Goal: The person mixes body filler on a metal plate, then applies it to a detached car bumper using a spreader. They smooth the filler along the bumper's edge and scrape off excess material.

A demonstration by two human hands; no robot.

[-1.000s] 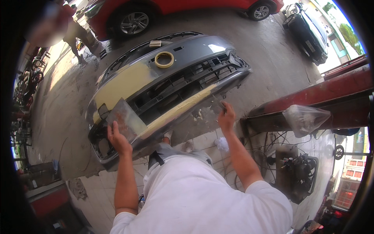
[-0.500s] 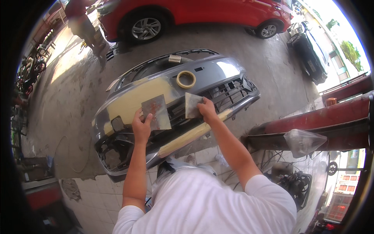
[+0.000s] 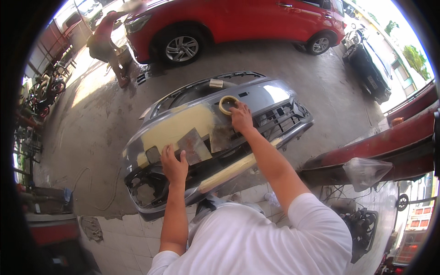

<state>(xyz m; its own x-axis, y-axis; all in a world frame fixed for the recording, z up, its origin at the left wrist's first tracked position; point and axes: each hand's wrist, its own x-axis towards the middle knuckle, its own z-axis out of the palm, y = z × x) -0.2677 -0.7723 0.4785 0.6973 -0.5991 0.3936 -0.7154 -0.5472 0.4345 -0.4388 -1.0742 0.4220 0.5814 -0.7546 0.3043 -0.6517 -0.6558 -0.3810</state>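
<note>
One grey car bumper (image 3: 275, 98) lies across the concrete floor (image 3: 91, 119), coated with two yellowish filler patches. On it sit one roll of masking tape (image 3: 228, 104) and two grey sheets of sandpaper (image 3: 195, 145). Behind stand one red car (image 3: 238, 20) and one dark car (image 3: 373, 64); another person (image 3: 107, 43) bends near the red one. The left hand (image 3: 174, 166) lies flat, fingers spread, on the left sheet. The right hand (image 3: 241, 118), fingers loosely extended, touches the tape roll's edge, above the second sheet.
</note>
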